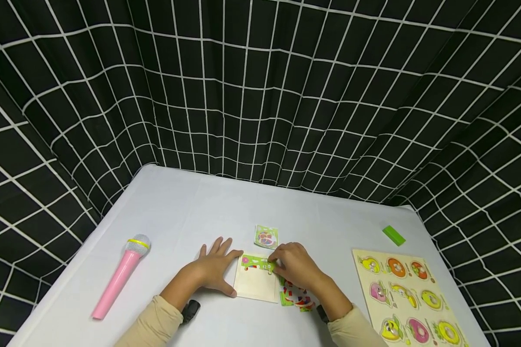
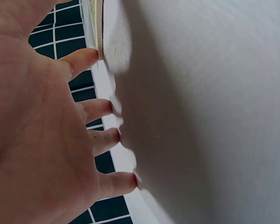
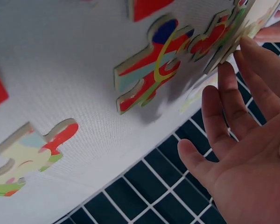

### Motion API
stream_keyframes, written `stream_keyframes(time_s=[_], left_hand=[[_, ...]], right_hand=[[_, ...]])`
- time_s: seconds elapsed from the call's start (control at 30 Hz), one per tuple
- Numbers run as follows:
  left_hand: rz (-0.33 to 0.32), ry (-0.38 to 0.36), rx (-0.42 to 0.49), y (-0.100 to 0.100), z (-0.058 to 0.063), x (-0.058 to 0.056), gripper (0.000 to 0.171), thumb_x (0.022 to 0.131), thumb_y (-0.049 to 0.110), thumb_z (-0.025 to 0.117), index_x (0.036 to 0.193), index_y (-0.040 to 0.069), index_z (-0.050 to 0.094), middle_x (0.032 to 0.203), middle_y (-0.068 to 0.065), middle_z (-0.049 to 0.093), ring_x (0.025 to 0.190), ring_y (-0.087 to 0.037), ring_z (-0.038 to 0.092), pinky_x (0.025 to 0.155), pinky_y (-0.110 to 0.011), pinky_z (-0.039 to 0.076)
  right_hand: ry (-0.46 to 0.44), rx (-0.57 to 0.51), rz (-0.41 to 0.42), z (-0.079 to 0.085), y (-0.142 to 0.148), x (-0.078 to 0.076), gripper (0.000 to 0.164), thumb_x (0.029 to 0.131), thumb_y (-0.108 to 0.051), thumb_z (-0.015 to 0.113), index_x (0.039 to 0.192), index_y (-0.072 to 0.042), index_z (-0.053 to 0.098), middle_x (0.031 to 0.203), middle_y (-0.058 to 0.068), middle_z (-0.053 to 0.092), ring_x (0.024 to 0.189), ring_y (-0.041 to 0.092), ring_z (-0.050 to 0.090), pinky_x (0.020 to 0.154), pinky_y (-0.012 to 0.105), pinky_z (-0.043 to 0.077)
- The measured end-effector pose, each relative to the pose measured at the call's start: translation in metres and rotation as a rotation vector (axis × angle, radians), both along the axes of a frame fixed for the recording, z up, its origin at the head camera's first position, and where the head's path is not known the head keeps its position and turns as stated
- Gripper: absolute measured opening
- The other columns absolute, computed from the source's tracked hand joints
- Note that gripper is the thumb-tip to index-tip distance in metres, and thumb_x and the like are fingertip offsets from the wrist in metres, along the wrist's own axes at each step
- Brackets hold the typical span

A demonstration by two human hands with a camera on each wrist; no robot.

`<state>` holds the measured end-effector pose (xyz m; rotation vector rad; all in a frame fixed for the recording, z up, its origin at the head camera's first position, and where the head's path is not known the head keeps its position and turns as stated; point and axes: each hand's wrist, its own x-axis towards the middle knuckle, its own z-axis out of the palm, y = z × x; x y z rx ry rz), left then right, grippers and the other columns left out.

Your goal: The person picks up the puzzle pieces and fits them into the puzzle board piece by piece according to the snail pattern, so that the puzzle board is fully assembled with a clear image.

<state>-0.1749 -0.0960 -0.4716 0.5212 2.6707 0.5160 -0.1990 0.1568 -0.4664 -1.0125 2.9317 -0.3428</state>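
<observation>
A square wooden puzzle board (image 1: pixel 255 287) lies on the white table, with joined green puzzle pieces (image 1: pixel 253 262) along its top edge. My left hand (image 1: pixel 212 271) is spread flat at the board's left side; its thumb and index fingertip touch that edge, and the other fingertips rest on the table. At the board's upper right, my right hand (image 1: pixel 298 264) pinches a green jigsaw piece (image 1: pixel 270 266) between thumb and index finger. The right wrist view hides most of that piece behind the fingers. Loose red, blue and green jigsaw pieces (image 3: pixel 149 63) lie beside the board, under the right forearm.
A small picture card (image 1: pixel 266 236) lies beyond the board. To the left is a pink toy microphone (image 1: pixel 120 279). A wooden fruit puzzle board (image 1: pixel 408 299) and a green block (image 1: pixel 393 235) are on the right. A black gridded curtain (image 1: pixel 260 96) surrounds the table.
</observation>
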Motion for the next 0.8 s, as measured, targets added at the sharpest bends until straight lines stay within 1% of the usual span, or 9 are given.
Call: stream_keyframes(time_s=[0.4,0.5,0.63,0.73,0.8], left_hand=[[-0.005,-0.011,-0.006,0.001,0.002,0.000,0.102,0.062,0.053,0.086,0.148,0.022,0.039,0.161,-0.018,0.014,0.148,-0.043,0.005,0.111,-0.071,0.008],[-0.003,-0.015,-0.008,0.001,0.001,-0.001,0.102,0.062,0.053,0.086,0.148,0.022,0.039,0.161,-0.018,0.014,0.148,-0.042,0.005,0.111,-0.071,0.008],[-0.003,-0.016,-0.009,0.001,0.000,-0.001,0.102,0.062,0.053,0.086,0.148,0.022,0.039,0.161,-0.018,0.014,0.148,-0.042,0.005,0.111,-0.071,0.009],[-0.006,-0.010,-0.008,0.001,0.000,-0.001,0.102,0.062,0.053,0.086,0.147,0.022,0.039,0.161,-0.018,0.014,0.148,-0.042,0.005,0.110,-0.071,0.009],[-0.007,-0.007,-0.006,0.001,0.000,-0.002,0.102,0.062,0.053,0.086,0.147,0.022,0.039,0.161,-0.018,0.014,0.148,-0.042,0.005,0.110,-0.071,0.009]], right_hand=[[0.018,0.016,-0.044,-0.001,-0.004,0.004,0.022,0.079,-0.018,0.080,0.100,-0.018,0.075,0.103,-0.003,0.069,0.105,0.021,0.059,0.104,0.049,0.039],[-0.006,0.017,-0.036,0.000,-0.002,0.004,0.022,0.081,-0.018,0.079,0.103,-0.017,0.075,0.105,-0.003,0.070,0.105,0.022,0.059,0.104,0.051,0.038],[-0.055,-0.020,-0.012,0.005,0.003,0.004,0.023,0.082,-0.016,0.077,0.105,-0.015,0.074,0.106,-0.003,0.072,0.105,0.022,0.062,0.102,0.051,0.040],[-0.069,-0.049,-0.004,0.010,0.010,0.005,0.023,0.081,-0.015,0.077,0.104,-0.013,0.075,0.104,-0.003,0.073,0.104,0.021,0.063,0.100,0.049,0.041],[-0.062,-0.051,-0.005,0.012,0.015,0.007,0.023,0.080,-0.014,0.078,0.103,-0.013,0.075,0.102,-0.002,0.073,0.103,0.021,0.064,0.099,0.049,0.043]])
